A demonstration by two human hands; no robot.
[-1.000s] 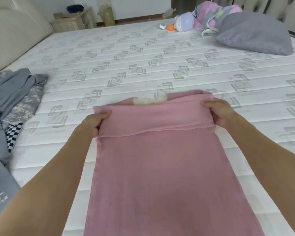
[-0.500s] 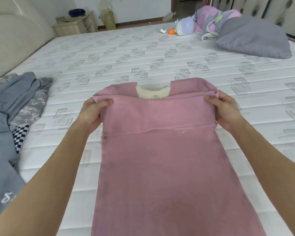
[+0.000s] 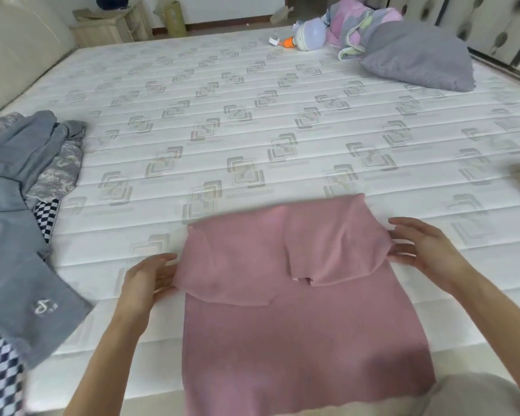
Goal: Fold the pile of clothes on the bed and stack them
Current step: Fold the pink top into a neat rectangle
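Landmark: pink garment (image 3: 300, 319), lying flat on the near part of the white quilted mattress (image 3: 222, 121), its lower end hanging over the mattress edge.
Fold state: top portion of the garment turned down toward the viewer in two overlapping flaps; the rest lies smooth.
Left hand (image 3: 146, 282): fingers straight and relaxed, gripping nothing, fingertips at the garment's left folded edge.
Right hand (image 3: 424, 250): fingers spread and straight, gripping nothing, just beside the garment's right folded corner; contact cannot be told.
Unfolded pile (image 3: 21, 205): grey, camouflage-print and checkered clothes, left of the garment and well apart from it.
Grey pillow (image 3: 418, 58): far beyond the garment, to the right.
Round toy (image 3: 308, 36): beyond the garment, just left of the pillow.
Image quality: slight motion blur.
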